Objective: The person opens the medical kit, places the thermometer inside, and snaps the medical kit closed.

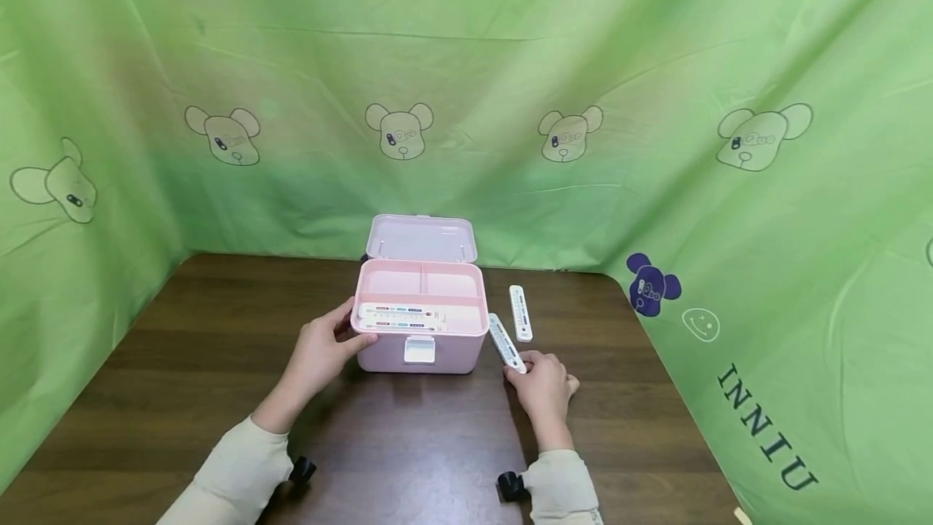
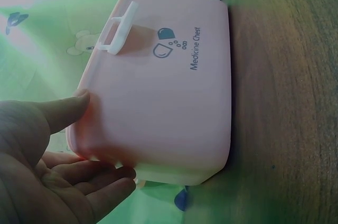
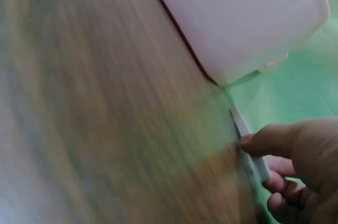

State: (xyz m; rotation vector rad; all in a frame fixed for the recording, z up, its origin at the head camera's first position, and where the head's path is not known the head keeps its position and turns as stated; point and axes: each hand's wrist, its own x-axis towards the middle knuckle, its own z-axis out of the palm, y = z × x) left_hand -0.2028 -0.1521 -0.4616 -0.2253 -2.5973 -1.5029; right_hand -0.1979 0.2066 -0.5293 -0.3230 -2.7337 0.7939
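Table, brown and wood-grained, under everything at hand. On its far half, box of plain pink, upright, with white latch on the near wall and lid raised at the far side (lettered "Medicine Chest" in the left wrist view). Inside, a near compartment running left to right, with two smaller ones beyond.

At the box's near left corner, left hand: thumb on the near wall, fingers loosely spread along the left wall, not wrapped round. Right of the box and nearer, right hand, well apart from the left, with strip pinched by its near end between thumb and fingers.

Strip's long axis slanted from near right to far left, far end just beside the box's right wall; near compartment to the left, crosswise to that slant. Slim, white, round-ended, with small dark print (too small to read). Lying left to right in the near compartment, boxed strips, white with coloured marks. Just right of the pinched one, loose strip, white, flat, roughly near-to-far.
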